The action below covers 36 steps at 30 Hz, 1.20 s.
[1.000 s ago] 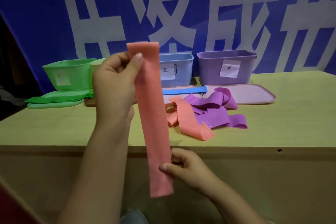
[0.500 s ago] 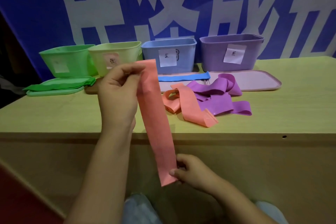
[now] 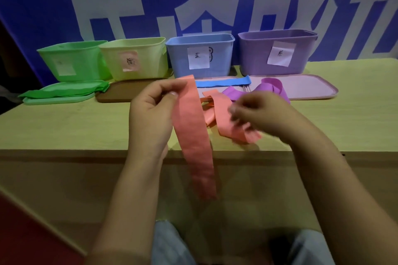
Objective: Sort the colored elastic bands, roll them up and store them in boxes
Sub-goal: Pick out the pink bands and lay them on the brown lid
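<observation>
My left hand [image 3: 150,114] pinches the top end of a pink elastic band [image 3: 193,135], which hangs straight down past the table's front edge. My right hand [image 3: 262,114] is blurred, raised to the right of that band with its fingers loosely curled and nothing in them. It hovers over more pink bands [image 3: 228,129] lying on the table. Purple bands [image 3: 271,87] lie behind it, and a blue band [image 3: 224,82] lies flat further back. Green bands [image 3: 64,92] rest on a lid at the left.
Along the back stand a green box [image 3: 71,60], a yellow-green box [image 3: 133,60], a blue box [image 3: 200,58] and a purple box [image 3: 277,51], each labelled. Green [image 3: 58,100], brown [image 3: 120,92] and pink [image 3: 308,86] lids lie before them on the wooden table [image 3: 64,127].
My right hand has let go of the band's lower end and risen up to the right. The left hand with the band has dropped lower and forward.
</observation>
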Tool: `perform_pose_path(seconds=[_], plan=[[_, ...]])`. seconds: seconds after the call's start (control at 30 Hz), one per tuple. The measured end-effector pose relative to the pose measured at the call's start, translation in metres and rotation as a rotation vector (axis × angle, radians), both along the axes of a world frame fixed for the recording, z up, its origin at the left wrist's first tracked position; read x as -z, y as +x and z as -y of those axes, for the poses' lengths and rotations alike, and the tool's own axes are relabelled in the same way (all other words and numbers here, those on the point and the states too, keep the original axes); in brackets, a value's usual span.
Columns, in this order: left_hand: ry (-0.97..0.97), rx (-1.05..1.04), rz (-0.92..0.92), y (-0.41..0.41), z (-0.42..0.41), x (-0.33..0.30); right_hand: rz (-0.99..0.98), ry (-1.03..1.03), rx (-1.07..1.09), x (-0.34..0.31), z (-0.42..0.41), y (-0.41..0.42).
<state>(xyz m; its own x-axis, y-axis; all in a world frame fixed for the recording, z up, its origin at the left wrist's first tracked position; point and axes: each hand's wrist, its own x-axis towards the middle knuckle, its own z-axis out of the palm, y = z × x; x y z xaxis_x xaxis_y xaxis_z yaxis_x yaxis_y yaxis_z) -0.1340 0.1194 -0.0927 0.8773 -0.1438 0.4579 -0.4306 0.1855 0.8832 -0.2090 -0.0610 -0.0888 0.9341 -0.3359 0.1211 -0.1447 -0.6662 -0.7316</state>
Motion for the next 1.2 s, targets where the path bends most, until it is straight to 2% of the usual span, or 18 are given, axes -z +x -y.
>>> perform_pose_path(seconds=[0.07, 0.13, 0.2, 0.3, 0.37, 0.53, 0.6, 0.7, 0.87, 0.97, 1.1, 1.2], plan=[[0.0, 0.021, -0.022, 0.001, 0.002, 0.003, -0.016, -0.206, 0.204, -0.005, 0.011, 0.031], [0.002, 0.031, -0.048, 0.002, 0.002, 0.006, -0.202, -0.321, 0.211, -0.001, 0.017, 0.052], [0.007, 0.041, -0.073, 0.002, 0.001, 0.008, -0.282, -0.267, 0.168, 0.004, 0.018, 0.061], [0.018, 0.05, -0.114, 0.001, 0.001, 0.008, -0.16, -0.127, 0.188, 0.011, 0.022, 0.067], [0.027, 0.061, -0.141, 0.0, 0.002, 0.007, -0.035, 0.052, 0.202, 0.013, 0.021, 0.066], [0.082, 0.078, -0.194, -0.004, 0.006, 0.008, 0.2, 0.83, 0.073, -0.008, 0.016, 0.053], [0.086, 0.081, -0.222, -0.003, 0.008, 0.01, 0.237, 0.976, 0.001, -0.021, 0.012, 0.045], [0.098, 0.087, -0.253, -0.004, 0.013, 0.009, 0.305, 1.061, -0.077, -0.034, 0.009, 0.034], [0.077, 0.165, -0.336, -0.009, 0.021, 0.002, 0.475, 1.068, -0.209, -0.052, 0.0, 0.015], [0.043, 0.212, -0.392, -0.009, 0.024, -0.004, 0.502, 0.926, -0.269, -0.058, -0.004, 0.002], [-0.055, 0.352, -0.414, -0.011, 0.027, -0.014, 0.44, 0.815, -0.449, -0.046, -0.012, -0.016], [-0.072, 0.414, -0.415, -0.013, 0.024, -0.015, 0.334, 0.582, -0.527, -0.02, -0.012, -0.027]])
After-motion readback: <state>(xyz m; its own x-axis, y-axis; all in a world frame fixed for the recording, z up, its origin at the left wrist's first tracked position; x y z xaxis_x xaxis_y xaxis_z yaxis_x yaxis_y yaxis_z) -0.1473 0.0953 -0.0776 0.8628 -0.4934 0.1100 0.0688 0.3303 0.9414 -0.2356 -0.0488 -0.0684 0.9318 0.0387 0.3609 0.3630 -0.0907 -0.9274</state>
